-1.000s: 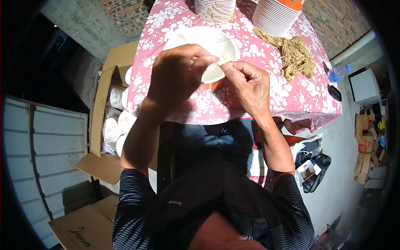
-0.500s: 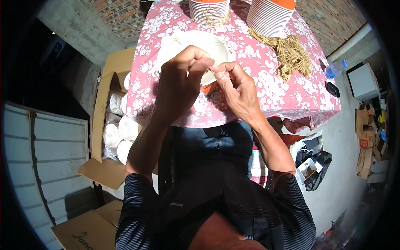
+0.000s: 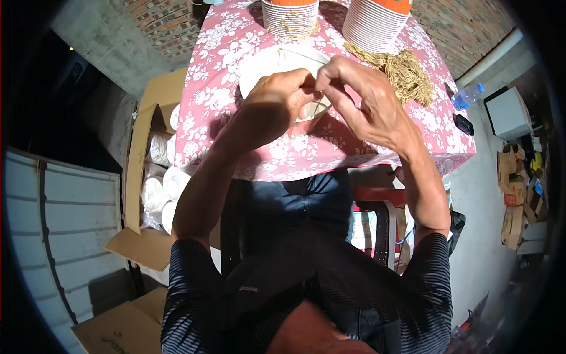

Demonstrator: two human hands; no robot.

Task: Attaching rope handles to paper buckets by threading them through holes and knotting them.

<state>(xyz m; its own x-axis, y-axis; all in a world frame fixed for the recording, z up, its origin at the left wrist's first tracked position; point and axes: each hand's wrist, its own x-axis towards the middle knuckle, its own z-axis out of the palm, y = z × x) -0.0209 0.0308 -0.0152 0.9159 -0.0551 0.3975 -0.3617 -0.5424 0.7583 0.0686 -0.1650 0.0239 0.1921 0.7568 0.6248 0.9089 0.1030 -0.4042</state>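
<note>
A round white tub (image 3: 254,69) stands near the table's front edge, with its pale inside facing up. A thin tan cord (image 3: 303,56) stretches from the far part of its rim towards my right hand (image 3: 368,97). That hand has thumb and forefinger pinched on the cord, its other fingers bent. My left hand (image 3: 274,103) is over the tub's near left side, fingers closed in a pinch where the cord comes down between both hands. The fingertips of the two hands nearly meet; the exact grip is partly hidden.
Two stacks of nested white tubs, the left stack (image 3: 290,22) and the right stack (image 3: 374,26), stand at the back. A bundle of tan cords (image 3: 407,76) lies to the right. Beyond are a bottle (image 3: 469,96) and a black object (image 3: 463,124). An open carton (image 3: 134,171) flanks the table.
My right hand has moved right and up, drawing away from the left. The left hand has shifted slightly right. The cord now shows stretched across the tub's far side.
</note>
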